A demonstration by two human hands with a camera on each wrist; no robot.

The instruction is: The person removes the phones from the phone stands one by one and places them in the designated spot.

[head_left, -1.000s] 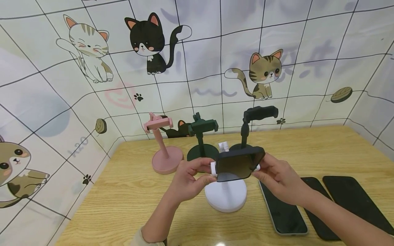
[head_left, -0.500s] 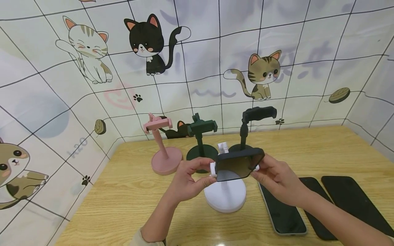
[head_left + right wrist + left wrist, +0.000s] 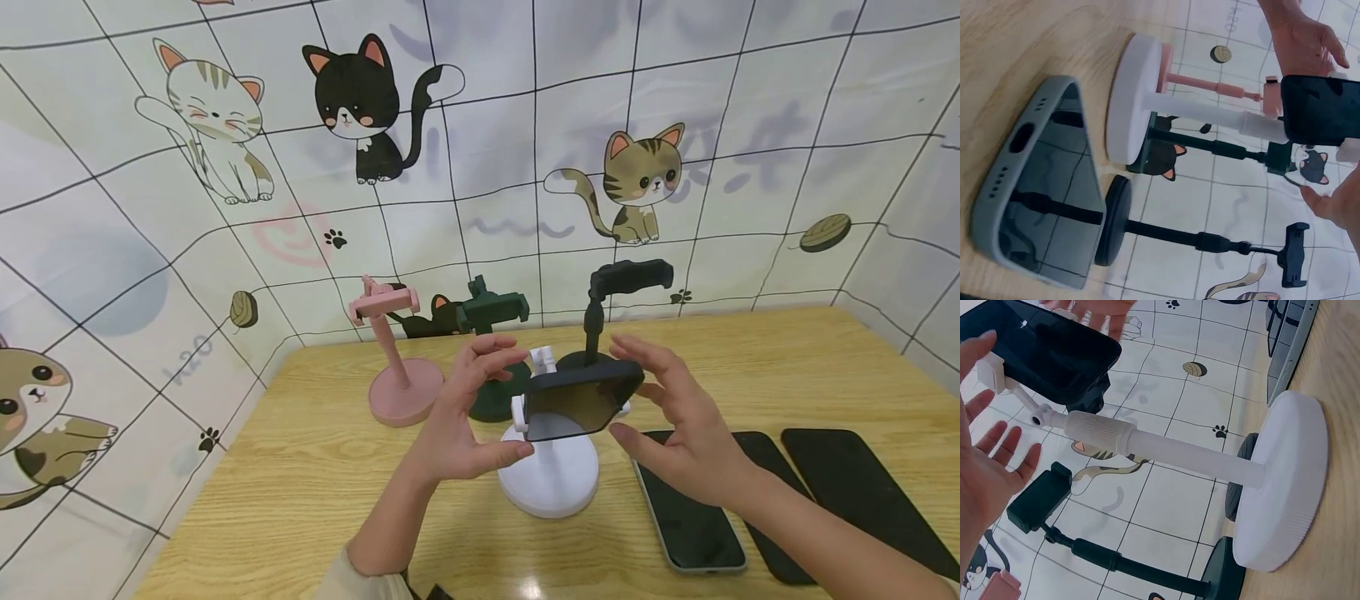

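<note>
A black phone [image 3: 581,404] sits clamped in the white phone stand [image 3: 551,479], its screen facing the head camera and tilted. My left hand [image 3: 468,425] is spread just left of the phone, fingers apart from it. To the phone's right, my right hand [image 3: 678,421] is held with thumb and fingers parted around that end, gripping nothing. The left wrist view shows the stand's ribbed collar [image 3: 1099,431] and round base standing on the table. In the right wrist view the phone [image 3: 1322,111] appears between both hands.
Behind stand a pink phone stand [image 3: 405,392], a dark green one [image 3: 495,310] and a black one [image 3: 633,277]. To the right lie a grey-edged phone [image 3: 693,517] and two dark phones [image 3: 862,492] on the wooden table [image 3: 300,500], before a cat-print cloth [image 3: 502,167].
Both hands have let go of the clamp's ends and the phone, their fingers spreading outward and up. The phone stays in the white stand.
</note>
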